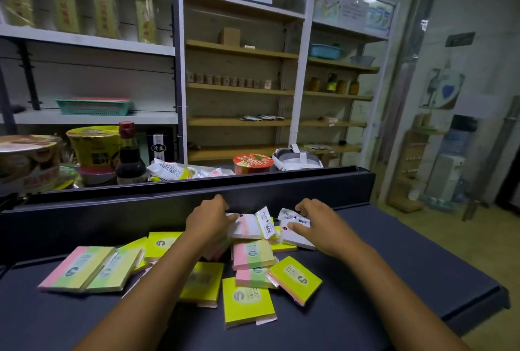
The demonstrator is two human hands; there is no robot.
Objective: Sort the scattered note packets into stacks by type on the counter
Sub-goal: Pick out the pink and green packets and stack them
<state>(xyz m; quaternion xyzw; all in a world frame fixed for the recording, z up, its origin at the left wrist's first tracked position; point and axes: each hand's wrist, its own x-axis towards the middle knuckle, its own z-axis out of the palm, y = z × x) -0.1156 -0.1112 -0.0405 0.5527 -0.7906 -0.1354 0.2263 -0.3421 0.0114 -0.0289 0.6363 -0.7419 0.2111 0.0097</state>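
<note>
Yellow, pink and green note packets (247,298) lie scattered over the middle of the dark counter (422,274), some overlapping, none yet in a tidy stack. Toward the counter's back edge, under the raised black ledge (168,196), sit white-faced packets with loose wrappers. The left hand (209,217) has its fingers curled down onto a white and pink packet (247,225); whether they actually pinch it I cannot tell. The right hand (315,224) has thumb and fingers closed on a white packet (295,234) just beside it.

The step in hand looks like gathering the white-type packets from the back of the pile. The next move probably calls for lifting these clear without dragging their neighbours, then laying them squarely on bare counter near the right edge.

Beyond the ledge stand noodle cups (90,145), a dark sauce bottle (130,153) and mostly bare wooden shelves (239,92).
</note>
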